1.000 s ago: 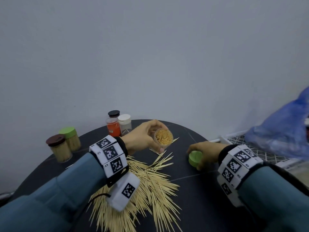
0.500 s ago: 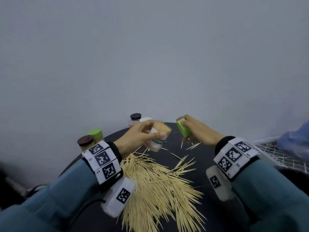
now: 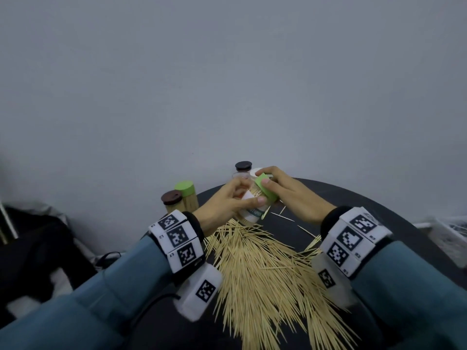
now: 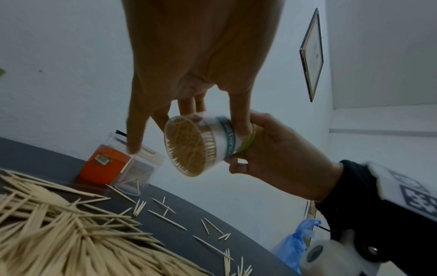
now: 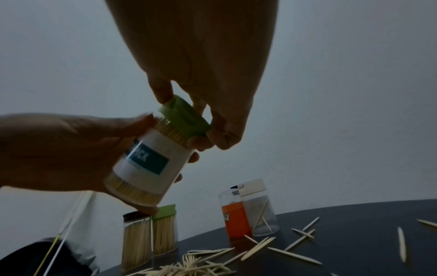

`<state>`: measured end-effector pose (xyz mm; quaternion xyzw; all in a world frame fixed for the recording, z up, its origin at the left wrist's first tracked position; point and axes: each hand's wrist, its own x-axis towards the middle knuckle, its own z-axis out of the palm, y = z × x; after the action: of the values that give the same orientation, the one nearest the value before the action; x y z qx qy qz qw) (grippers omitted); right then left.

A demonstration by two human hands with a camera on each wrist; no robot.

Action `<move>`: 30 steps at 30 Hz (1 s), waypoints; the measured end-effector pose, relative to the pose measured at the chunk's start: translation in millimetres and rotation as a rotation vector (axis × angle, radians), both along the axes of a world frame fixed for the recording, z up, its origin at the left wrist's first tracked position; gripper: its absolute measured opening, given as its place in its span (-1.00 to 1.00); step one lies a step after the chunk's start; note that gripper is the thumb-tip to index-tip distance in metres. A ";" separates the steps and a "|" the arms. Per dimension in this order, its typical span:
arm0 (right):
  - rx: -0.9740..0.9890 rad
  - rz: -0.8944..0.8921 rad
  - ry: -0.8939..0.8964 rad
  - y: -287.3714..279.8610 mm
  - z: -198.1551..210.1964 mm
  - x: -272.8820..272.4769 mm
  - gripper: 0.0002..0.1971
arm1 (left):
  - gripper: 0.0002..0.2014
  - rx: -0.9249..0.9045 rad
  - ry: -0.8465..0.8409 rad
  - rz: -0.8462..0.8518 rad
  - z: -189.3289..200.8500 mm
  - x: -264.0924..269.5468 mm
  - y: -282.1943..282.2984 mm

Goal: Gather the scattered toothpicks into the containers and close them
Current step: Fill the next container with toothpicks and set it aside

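Observation:
My left hand (image 3: 227, 202) grips a clear container (image 3: 250, 215) with a white label, packed with toothpicks and tilted above the table. My right hand (image 3: 288, 193) pinches a green lid (image 3: 265, 189) that sits on the container's mouth. The right wrist view shows the lid (image 5: 184, 117) capping the container (image 5: 151, 164), with the fingers of my right hand (image 5: 201, 56) round its rim. In the left wrist view the container's clear bottom (image 4: 189, 145) faces the camera. A large pile of loose toothpicks (image 3: 265, 269) lies on the dark round table (image 3: 379, 210) below both hands.
Two full, closed containers, one with a brown lid (image 3: 171, 200) and one with a green lid (image 3: 187, 192), stand at the far left. An orange container (image 5: 235, 220) and a nearly empty clear one (image 5: 260, 211) stand behind my hands. A white wire basket (image 3: 449, 231) is at the right.
My right hand lifted the green lid off the table and brought it onto the mouth of the container in my left hand. The container tipped toward the right hand.

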<state>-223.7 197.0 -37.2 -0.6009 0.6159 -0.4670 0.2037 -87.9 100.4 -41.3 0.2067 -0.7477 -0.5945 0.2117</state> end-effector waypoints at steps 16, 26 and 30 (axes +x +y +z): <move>-0.019 0.047 0.132 -6.3 -10.6 2.3 -0.66 | -0.69 -0.057 -0.067 0.031 0.9 1.3 -3.5; 0.027 -0.052 0.184 -11.4 -18.6 8.5 -0.61 | -0.64 -0.324 -0.080 0.174 -5.0 -1.8 6.8; 0.040 -0.046 0.147 -10.1 -13.5 6.3 -0.60 | -0.59 -0.408 -0.045 0.227 -3.8 -3.5 14.8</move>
<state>-217.3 186.9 -50.7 -0.6149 0.6522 -0.4136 0.1592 -91.5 115.3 -45.1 0.2553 -0.8289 -0.3987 0.2979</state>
